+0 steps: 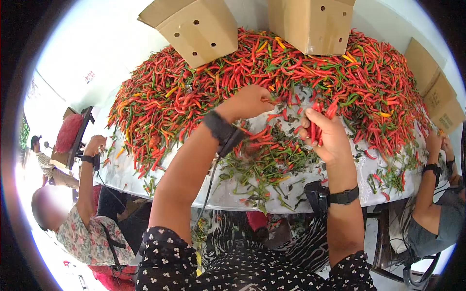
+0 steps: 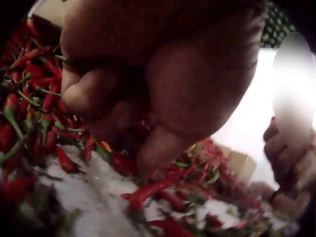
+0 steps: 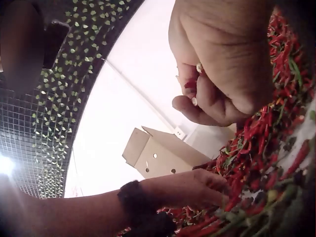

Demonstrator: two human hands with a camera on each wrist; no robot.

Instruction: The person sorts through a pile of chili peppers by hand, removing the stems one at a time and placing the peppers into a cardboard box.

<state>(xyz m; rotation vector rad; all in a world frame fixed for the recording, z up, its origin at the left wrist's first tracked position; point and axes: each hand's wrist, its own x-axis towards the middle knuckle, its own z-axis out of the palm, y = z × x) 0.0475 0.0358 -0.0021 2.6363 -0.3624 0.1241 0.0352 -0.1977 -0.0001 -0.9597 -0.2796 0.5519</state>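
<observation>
My right hand (image 1: 327, 133) grips several red chili peppers (image 1: 315, 131), their tips sticking up past the thumb. In the right wrist view that hand (image 3: 222, 64) is curled, with pale and red ends showing between the fingers. Over the near side of the pile, my left hand (image 1: 248, 103) has its fingers bent down and pinches a red chili pepper (image 2: 123, 163) at the thumb tip; the palm hides most of the grip. Between and below the hands lies a heap of green stems (image 1: 262, 169) with some red peppers among it.
A wide pile of red chili peppers (image 1: 204, 102) covers the white table (image 1: 272, 207). Two cardboard boxes with holes, a left one (image 1: 204, 34) and a right one (image 1: 310, 24), stand at the back. Another carton (image 1: 437, 92) is at right. People sit at both sides.
</observation>
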